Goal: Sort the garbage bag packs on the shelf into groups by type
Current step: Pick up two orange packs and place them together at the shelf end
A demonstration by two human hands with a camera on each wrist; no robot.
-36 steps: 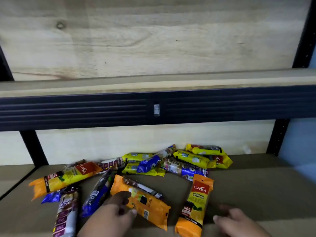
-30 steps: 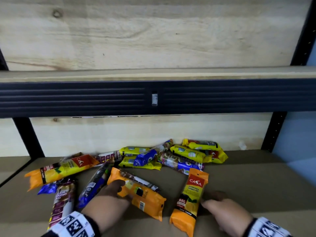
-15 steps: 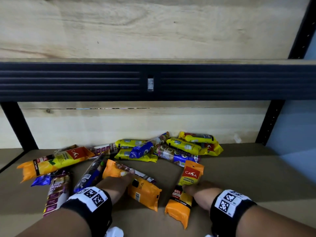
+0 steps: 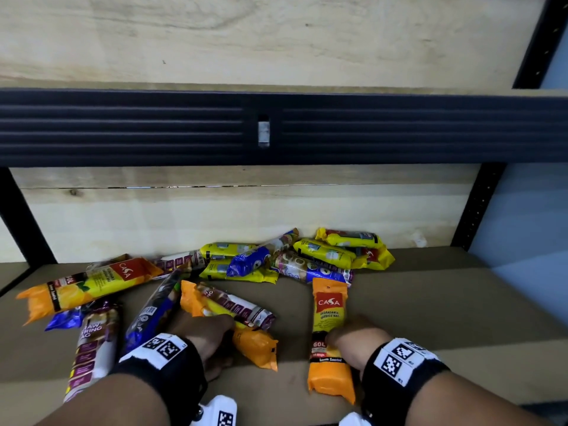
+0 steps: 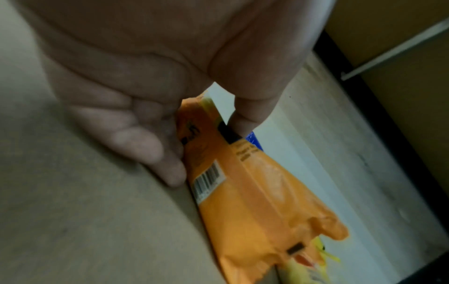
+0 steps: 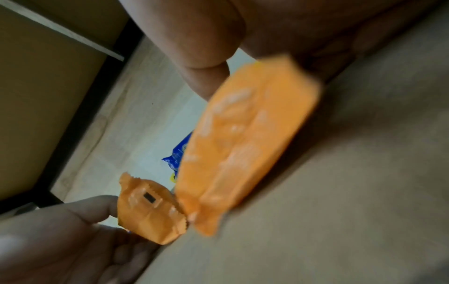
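Garbage bag packs lie scattered on the brown shelf board (image 4: 430, 318). My left hand (image 4: 212, 333) grips one orange pack (image 4: 255, 345) near its lower end; the left wrist view shows thumb and fingers (image 5: 167, 169) curled round that orange pack (image 5: 255, 192). A purple-and-white pack (image 4: 239, 305) rests across it. My right hand (image 4: 353, 336) grips a second orange Casa pack (image 4: 330, 309) at its lower half. In the right wrist view this pack (image 6: 243, 134) is tilted up off the board, blurred, beside the left hand's pack end (image 6: 150, 211).
A third orange pack (image 4: 89, 284) lies far left, above a purple drawstring pack (image 4: 92, 342) and a dark blue pack (image 4: 153, 312). Yellow packs (image 4: 322, 253) and blue packs (image 4: 249, 262) are piled at the back wall. A black beam (image 4: 123, 127) hangs overhead. The board's right side is bare.
Both hands reached further onto the shelf and closed round the two orange packs. The right hand's pack has lifted slightly. My view has tipped downward.
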